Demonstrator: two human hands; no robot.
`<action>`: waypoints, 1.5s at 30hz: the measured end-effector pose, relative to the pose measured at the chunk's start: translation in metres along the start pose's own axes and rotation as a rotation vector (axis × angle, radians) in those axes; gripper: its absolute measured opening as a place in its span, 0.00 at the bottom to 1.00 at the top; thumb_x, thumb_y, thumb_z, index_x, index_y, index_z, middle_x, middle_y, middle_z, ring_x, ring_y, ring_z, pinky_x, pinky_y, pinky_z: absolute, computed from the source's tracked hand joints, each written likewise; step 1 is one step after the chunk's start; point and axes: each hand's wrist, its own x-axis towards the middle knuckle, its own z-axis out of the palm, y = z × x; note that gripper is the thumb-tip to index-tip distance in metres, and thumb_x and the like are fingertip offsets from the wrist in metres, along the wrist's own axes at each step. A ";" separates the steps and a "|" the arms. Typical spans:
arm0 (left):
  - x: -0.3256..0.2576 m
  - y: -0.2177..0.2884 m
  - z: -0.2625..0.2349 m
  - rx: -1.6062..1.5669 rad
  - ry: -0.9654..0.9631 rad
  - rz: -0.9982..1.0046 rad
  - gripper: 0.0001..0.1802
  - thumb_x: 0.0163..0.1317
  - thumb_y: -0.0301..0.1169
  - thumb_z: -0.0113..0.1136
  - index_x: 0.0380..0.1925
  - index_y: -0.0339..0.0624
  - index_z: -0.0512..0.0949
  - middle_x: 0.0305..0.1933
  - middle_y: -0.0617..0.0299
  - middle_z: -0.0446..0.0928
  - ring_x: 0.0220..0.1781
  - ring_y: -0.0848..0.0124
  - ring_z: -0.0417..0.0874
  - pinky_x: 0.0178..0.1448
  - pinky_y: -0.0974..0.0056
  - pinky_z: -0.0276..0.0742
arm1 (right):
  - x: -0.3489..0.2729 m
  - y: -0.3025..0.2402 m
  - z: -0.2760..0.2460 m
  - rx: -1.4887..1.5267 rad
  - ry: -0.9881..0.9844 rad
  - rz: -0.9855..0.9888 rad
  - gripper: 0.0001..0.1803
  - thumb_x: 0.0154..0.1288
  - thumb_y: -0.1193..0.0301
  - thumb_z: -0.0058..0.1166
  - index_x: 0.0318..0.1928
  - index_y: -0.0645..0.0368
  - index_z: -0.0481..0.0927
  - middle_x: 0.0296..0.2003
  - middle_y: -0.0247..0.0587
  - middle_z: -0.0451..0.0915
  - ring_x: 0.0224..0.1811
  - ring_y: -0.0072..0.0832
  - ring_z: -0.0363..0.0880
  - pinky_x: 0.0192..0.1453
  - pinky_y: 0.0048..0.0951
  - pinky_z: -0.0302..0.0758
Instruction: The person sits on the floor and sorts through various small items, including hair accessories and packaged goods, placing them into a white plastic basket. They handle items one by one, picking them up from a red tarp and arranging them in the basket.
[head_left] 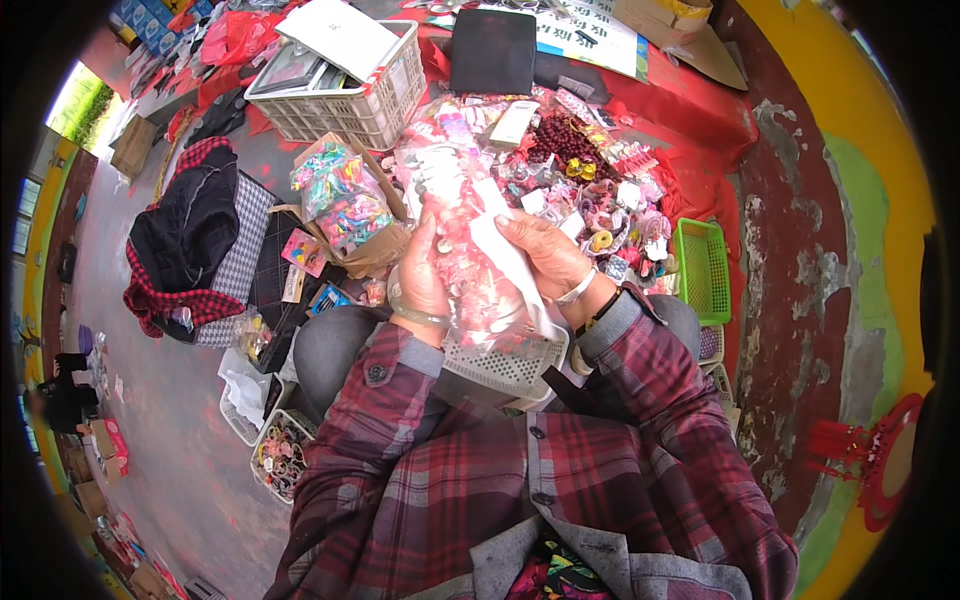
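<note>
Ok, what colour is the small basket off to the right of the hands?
Bright green, the small basket shows best in the head view, beside the pile of hair accessories.

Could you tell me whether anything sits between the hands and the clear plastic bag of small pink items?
Nothing visible does. The left hand and the right hand both already grip the clear plastic bag from either side, holding it above the white basket on the lap.

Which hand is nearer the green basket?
Right. The right hand grips the clear bag on the side toward the green basket; the left hand holds its far side.
</note>
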 end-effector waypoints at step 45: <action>0.004 -0.010 -0.024 0.170 0.123 -0.372 0.17 0.56 0.20 0.53 0.48 0.30 0.71 0.44 0.52 0.78 0.45 0.61 0.81 0.48 0.56 0.80 | 0.012 -0.023 -0.076 -0.146 0.533 -0.353 0.17 0.61 0.80 0.42 0.51 0.68 0.68 0.38 0.47 0.78 0.30 0.35 0.80 0.34 0.36 0.79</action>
